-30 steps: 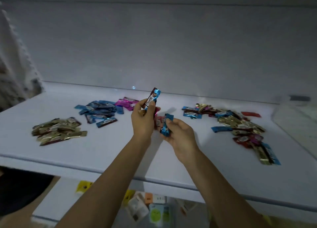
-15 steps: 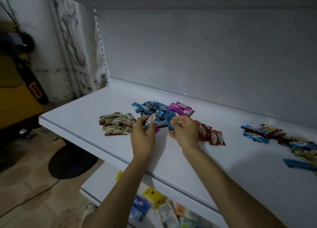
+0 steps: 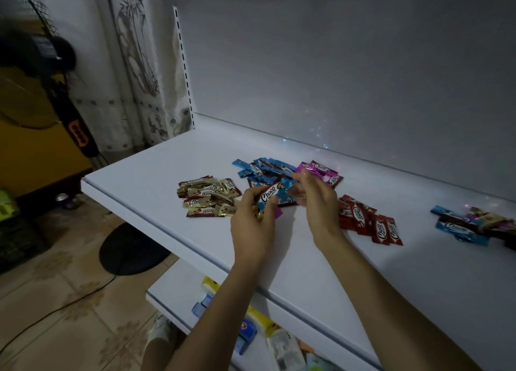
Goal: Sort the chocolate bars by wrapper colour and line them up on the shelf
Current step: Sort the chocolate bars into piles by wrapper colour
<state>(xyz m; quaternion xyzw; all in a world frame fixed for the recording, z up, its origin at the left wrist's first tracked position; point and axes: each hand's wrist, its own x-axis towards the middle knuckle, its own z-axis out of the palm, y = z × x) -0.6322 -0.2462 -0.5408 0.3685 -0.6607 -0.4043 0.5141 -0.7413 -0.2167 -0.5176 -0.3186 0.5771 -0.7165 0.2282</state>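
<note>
Left hand (image 3: 252,217) grips blue bar (image 3: 268,195); right hand (image 3: 315,200) pinches second blue bar (image 3: 287,200) alongside.

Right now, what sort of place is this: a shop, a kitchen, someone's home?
Probably a small shop or stockroom, though I cannot be sure. The white display shelf meets a slotted upright strip, packaged goods lie on the lower shelf, and foil-wrapped chocolate bars lie in colour piles.

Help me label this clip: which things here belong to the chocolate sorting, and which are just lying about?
Job: gold pile, blue pile, pink pile, red pile, unsorted heap, held bars, left hand, right hand, shelf.
Lying about: floor fan, curtain, goods on lower shelf.
</note>
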